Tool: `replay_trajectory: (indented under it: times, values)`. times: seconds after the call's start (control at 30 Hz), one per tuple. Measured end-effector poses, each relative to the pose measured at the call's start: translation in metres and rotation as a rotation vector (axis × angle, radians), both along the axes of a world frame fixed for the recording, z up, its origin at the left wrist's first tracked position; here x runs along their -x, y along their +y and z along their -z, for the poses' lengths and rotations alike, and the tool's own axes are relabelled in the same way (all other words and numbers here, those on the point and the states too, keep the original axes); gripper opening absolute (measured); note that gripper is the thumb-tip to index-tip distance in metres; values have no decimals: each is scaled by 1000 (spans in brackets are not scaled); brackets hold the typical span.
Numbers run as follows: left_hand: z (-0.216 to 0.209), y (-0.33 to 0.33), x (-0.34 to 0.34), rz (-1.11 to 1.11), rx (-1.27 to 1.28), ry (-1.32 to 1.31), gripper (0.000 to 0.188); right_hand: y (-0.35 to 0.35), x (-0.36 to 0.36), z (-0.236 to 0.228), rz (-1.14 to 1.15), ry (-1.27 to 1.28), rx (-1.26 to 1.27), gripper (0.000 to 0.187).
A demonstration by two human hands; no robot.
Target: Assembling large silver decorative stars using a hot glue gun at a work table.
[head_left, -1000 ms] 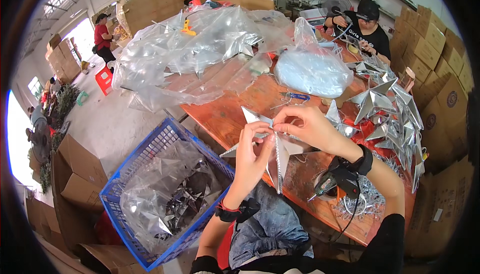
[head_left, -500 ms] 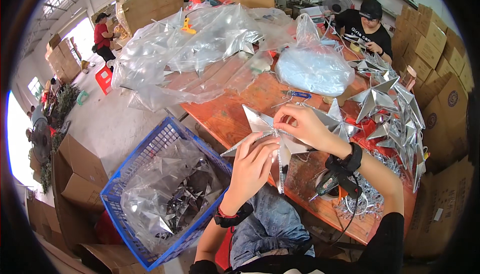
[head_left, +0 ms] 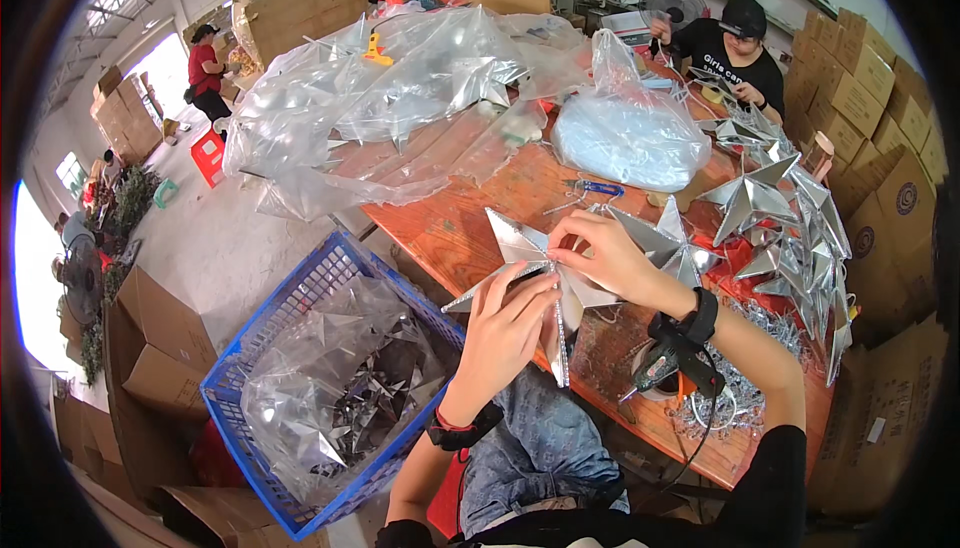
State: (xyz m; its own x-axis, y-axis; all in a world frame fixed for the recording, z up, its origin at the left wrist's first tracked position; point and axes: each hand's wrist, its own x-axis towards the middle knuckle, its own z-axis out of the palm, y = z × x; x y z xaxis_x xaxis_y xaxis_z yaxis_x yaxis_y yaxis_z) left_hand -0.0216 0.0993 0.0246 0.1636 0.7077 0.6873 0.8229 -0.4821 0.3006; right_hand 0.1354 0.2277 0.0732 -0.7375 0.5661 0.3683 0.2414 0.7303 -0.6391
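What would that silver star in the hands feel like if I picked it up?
The star would probably feel stiff, since its points stick out without drooping. It may be light for its size, because its sides look thin. Its narrow tips might bend if pushed hard.

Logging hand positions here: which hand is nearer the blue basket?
Left. The left hand is just right of the blue basket; the right hand is farther right.

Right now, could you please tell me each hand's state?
Left hand: bent fingers on the silver star; grip cannot be told.
Right hand: closed, thumb and fingers pinched at the star's centre; what they pinch is unclear.
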Motion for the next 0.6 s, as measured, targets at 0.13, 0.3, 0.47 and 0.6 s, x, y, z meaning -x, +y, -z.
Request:
replay_trajectory:
  times: [0.13, 0.3, 0.47, 0.6]
  values:
    - [-1, 1, 0, -1, 6, 5, 28, 0, 0, 1, 11, -6, -2, 11]
    - [0, 3, 0, -10, 7, 10, 27, -3, -1, 1, 16, 28, -7, 12]
    - [1, 5, 0, -6, 8, 3, 26, -3, -2, 2, 18, 28, 4, 11]
    - [1, 6, -1, -2, 15, -2, 26, -2, -3, 3, 27, 17, 4, 11]
